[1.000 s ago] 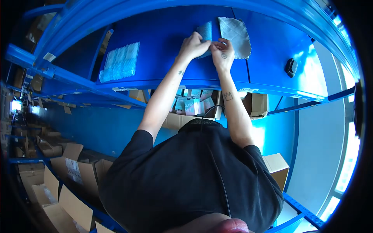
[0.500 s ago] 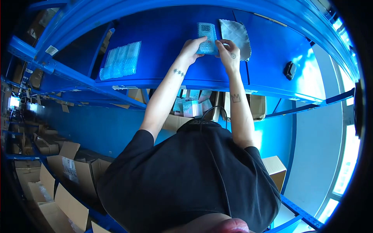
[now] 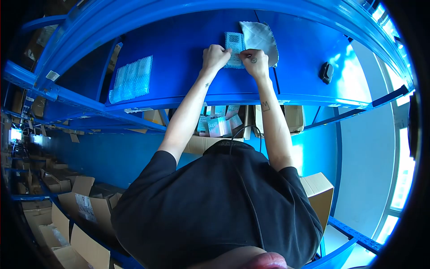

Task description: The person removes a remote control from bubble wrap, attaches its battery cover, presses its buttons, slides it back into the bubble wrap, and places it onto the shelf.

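Note:
A flat bubble-wrapped packet [image 3: 234, 41] with a dark printed square near its far end lies on the blue shelf top [image 3: 179, 58]. My left hand [image 3: 216, 57] is closed at the packet's left edge, its fingertips pinched there. At the right edge my right hand [image 3: 255, 62] is also closed, thumb and fingers pressed together on the wrap. Both hands hide parts of the packet's sides. A crumpled silver-grey pouch [image 3: 263, 41] lies beside the packet, partly behind my right hand. Further left rests a wider bubble-wrapped bundle [image 3: 131, 80], touched by neither hand.
A small black object [image 3: 326, 72] sits on the shelf top at the right. Beneath the shelf's front edge are small printed boxes [image 3: 218, 125] in a carton. Open cardboard boxes [image 3: 89, 201] stand at the lower left. A blue beam [image 3: 215, 20] crosses above the hands.
My left hand has gone from lying over the packet with its thumb on top to a closed grip at its left edge. My right hand's fingers have curled in.

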Demonstrator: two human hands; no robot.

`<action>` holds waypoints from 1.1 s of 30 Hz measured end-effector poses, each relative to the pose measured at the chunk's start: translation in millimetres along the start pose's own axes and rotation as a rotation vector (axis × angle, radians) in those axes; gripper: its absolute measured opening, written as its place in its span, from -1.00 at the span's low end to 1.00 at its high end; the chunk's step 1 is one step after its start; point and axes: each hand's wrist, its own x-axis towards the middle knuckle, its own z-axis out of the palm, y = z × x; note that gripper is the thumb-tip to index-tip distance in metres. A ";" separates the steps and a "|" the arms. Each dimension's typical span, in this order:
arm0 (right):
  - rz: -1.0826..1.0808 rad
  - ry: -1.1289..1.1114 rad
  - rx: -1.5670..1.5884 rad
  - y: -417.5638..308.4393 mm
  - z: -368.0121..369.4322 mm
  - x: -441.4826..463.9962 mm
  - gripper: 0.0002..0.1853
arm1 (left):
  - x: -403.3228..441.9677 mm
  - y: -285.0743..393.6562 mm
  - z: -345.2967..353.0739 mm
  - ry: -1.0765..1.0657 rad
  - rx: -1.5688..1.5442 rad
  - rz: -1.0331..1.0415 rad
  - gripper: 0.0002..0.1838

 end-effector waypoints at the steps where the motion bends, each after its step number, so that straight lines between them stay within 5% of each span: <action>1: -0.006 -0.003 -0.017 -1.0 2.4 -2.5 -0.78 | -1.6 -2.9 0.6 0.023 0.024 0.014 -0.65; 6: -0.481 0.345 -0.114 8.5 14.3 -7.3 -0.82 | -9.6 -16.4 5.5 0.123 -0.226 -0.034 -0.67; 9: -0.585 0.262 -0.228 11.9 14.2 -15.9 -0.83 | -33.9 -17.4 -8.1 0.119 -0.405 -0.109 -0.71; 16: -0.687 0.103 -0.336 16.6 22.0 -12.9 -0.79 | -144.1 -83.8 -31.8 0.114 -0.662 0.074 -0.89; 21: -0.771 0.047 -0.372 9.6 14.0 -12.5 -0.79 | -228.7 -137.2 -42.5 -0.022 -0.923 -0.091 -0.92; 24: -0.753 -0.057 -0.284 -4.2 19.3 -13.3 -0.81 | -269.9 -168.9 -43.2 0.047 -0.915 -0.194 -0.92; 26: -0.724 0.197 -0.305 -24.0 35.5 -19.7 -0.81 | -284.6 -185.3 -50.6 0.065 -0.897 -0.246 -0.92; 31: -0.239 -0.257 0.263 -134.0 134.7 -75.3 -0.62 | -292.6 -209.8 -85.5 0.169 -0.898 -0.269 -0.91; 33: -0.013 -0.402 0.185 -165.5 173.1 -83.3 -0.49 | -294.8 -222.1 -105.3 0.187 -0.876 -0.261 -0.90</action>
